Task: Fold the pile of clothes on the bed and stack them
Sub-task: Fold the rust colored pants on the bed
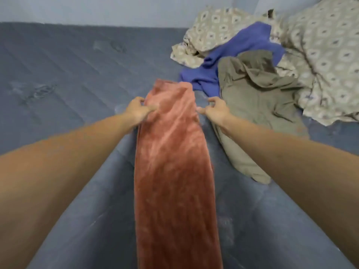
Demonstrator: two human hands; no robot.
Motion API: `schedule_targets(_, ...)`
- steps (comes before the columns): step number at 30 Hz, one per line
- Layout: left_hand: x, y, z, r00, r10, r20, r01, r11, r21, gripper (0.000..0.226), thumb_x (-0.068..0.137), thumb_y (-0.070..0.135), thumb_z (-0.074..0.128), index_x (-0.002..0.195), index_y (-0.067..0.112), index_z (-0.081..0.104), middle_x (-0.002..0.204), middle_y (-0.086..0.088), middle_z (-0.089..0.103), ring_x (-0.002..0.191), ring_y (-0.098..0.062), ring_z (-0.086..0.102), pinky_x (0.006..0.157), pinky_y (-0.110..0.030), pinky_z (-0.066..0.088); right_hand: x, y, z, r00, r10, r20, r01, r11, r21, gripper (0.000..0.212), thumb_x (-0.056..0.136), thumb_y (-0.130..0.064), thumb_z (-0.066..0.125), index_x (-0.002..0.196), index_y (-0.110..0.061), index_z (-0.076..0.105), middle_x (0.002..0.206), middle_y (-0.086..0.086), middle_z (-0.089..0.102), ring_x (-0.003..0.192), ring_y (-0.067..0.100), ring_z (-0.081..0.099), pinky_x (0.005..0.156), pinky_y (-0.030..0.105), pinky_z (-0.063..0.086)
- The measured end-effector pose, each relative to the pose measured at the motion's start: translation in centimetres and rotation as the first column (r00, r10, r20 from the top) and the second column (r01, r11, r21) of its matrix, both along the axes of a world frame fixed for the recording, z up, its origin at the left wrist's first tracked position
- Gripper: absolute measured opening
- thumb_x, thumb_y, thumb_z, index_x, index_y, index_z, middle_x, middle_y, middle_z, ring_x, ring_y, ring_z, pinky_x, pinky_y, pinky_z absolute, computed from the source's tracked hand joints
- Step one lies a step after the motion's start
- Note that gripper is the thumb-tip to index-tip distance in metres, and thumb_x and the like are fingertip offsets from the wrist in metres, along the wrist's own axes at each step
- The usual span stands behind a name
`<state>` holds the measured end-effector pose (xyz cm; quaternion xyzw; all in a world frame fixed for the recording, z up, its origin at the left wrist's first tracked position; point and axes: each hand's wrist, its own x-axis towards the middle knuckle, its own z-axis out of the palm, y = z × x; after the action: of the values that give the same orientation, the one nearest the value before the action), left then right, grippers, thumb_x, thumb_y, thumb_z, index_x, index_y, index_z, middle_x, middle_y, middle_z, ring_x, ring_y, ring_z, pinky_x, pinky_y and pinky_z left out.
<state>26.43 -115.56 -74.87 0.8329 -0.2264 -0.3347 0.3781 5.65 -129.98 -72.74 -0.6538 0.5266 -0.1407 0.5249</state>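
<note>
**Rust velvet garment laid out on bed, both hands at its far end**

Item 1. Rust velvet garment [174, 162]: long narrow strip, lying lengthwise on the grey bed [68, 70], running from the near edge of the view away toward the pile. Surface shows a streaked sheen.

Item 2. Left hand [138, 109]: at the left edge of the garment near its far end; fingers curled round the cloth edge, thumb lying on top of the fabric.

Item 3. Right hand [214, 109]: at the right edge of the garment, level with the left hand; fingers curled, thumb and forefinger drawn close together. Whether they pinch the cloth edge cannot be told.

Item 4. Olive garment [254, 105]: crumpled, just right of the rust garment, partly under the right forearm.

Item 5. Blue garment [239, 47]: crumpled, beyond the far end of the rust garment, touching the olive one.

Item 6. Patterned beige cloth [322, 61]: rumpled, behind and right of the blue and olive garments, against the pale wall [97, 8].
</note>
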Motion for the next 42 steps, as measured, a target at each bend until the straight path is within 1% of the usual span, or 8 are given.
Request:
schedule_targets(2,-2.6,4.2,-5.9,0.999,0.03,0.015,-0.031,0.997,0.075,0.059,0.092,0.04,0.078,0.137,0.006,0.063,0.132,-0.014,0.064,0.113,-0.027,0.063,0.098,-0.034,0.051,-2.2,3.3,-5.5,0.999,-0.02,-0.03,0.021,0.999,0.033,0.061,0.093,-0.006,0.075,0.145,0.005,0.045,0.138,0.023,0.056,0.125,0.029,0.057,0.07,0.002,0.045)
schedule_targets(4,-4.7,7.1,-9.3,0.984,0.089,0.153,-0.102,0.991,0.084,0.066,0.087,0.048,0.081,0.135,0.007,0.062,0.137,-0.018,0.056,0.126,-0.033,0.056,0.11,-0.041,0.046,-3.6,5.5,-9.1,0.999,-0.014,-0.04,0.012,0.999,-0.052,0.059,0.092,-0.02,0.08,0.141,-0.002,0.052,0.135,0.017,0.062,0.121,0.026,0.061,0.098,0.024,0.05)
schedule_targets(6,-6.2,8.7,-10.6,0.962,0.168,0.216,-0.18,0.983,0.037,0.069,0.083,0.051,0.084,0.13,0.006,0.063,0.133,-0.018,0.06,0.125,-0.034,0.058,0.11,-0.045,0.046,-4.1,6.5,-11.1,0.998,-0.054,-0.017,0.052,0.993,-0.104,0.055,0.089,-0.029,0.083,0.133,-0.006,0.058,0.125,0.013,0.065,0.113,0.026,0.063,0.101,0.042,0.051)
schedule_targets(10,-8.6,11.1,-10.1,0.965,0.253,0.066,-0.249,0.967,-0.062,0.062,0.082,0.041,0.088,0.127,0.007,0.063,0.122,-0.009,0.071,0.112,-0.023,0.068,0.101,-0.04,0.053,-4.8,7.7,-11.2,0.992,-0.126,0.014,0.126,0.992,-0.032,0.041,0.081,-0.038,0.088,0.105,-0.011,0.068,0.091,-0.003,0.07,0.09,0.02,0.07,0.081,0.036,0.057)
schedule_targets(21,-21.5,24.2,-8.5,0.808,0.288,-0.513,-0.363,0.93,-0.05,0.032,0.078,0.022,0.092,0.106,0.015,0.078,0.1,-0.001,0.081,0.091,-0.016,0.079,0.071,-0.024,0.062,-17.0,23.2,-9.7,0.999,-0.028,0.035,0.01,0.905,0.426,0.03,0.074,-0.021,0.095,0.095,-0.026,0.074,0.09,-0.012,0.08,0.08,0.004,0.077,0.062,0.017,0.058)
schedule_targets(27,-30.3,33.8,-7.8,0.733,0.327,-0.597,-0.37,0.927,0.053,0.03,0.077,0.019,0.092,0.103,0.015,0.077,0.097,-0.002,0.082,0.088,-0.016,0.079,0.066,-0.02,0.06,-24.5,32.3,-9.8,1.0,-0.007,0.025,-0.007,0.836,0.548,0.03,0.072,-0.017,0.095,0.095,-0.022,0.077,0.091,-0.008,0.081,0.084,0.009,0.078,0.062,0.018,0.059)
schedule_targets(34,-38.6,42.8,-8.3,0.71,0.342,-0.616,-0.378,0.923,0.076,0.032,0.08,0.022,0.09,0.108,0.017,0.076,0.102,0.0,0.081,0.095,-0.013,0.078,0.08,-0.023,0.062,-32.6,41.4,-10.2,0.999,-0.035,0.011,0.023,0.824,0.566,0.044,0.066,-0.028,0.099,0.104,-0.019,0.076,0.097,-0.007,0.081,0.09,0.01,0.078,0.067,0.019,0.06)
schedule_targets(42,-43.1,47.1,-8.1,0.801,0.137,-0.583,-0.214,0.975,-0.065,0.042,0.082,0.028,0.09,0.119,0.032,0.07,0.107,0.014,0.079,0.098,-0.002,0.074,0.079,-0.016,0.059,-37.5,49.6,-9.9,0.989,-0.126,0.073,0.073,0.864,0.497,0.032,0.083,-0.027,0.088,0.111,-0.015,0.075,0.098,-0.001,0.081,0.093,0.015,0.078,0.074,0.024,0.062)
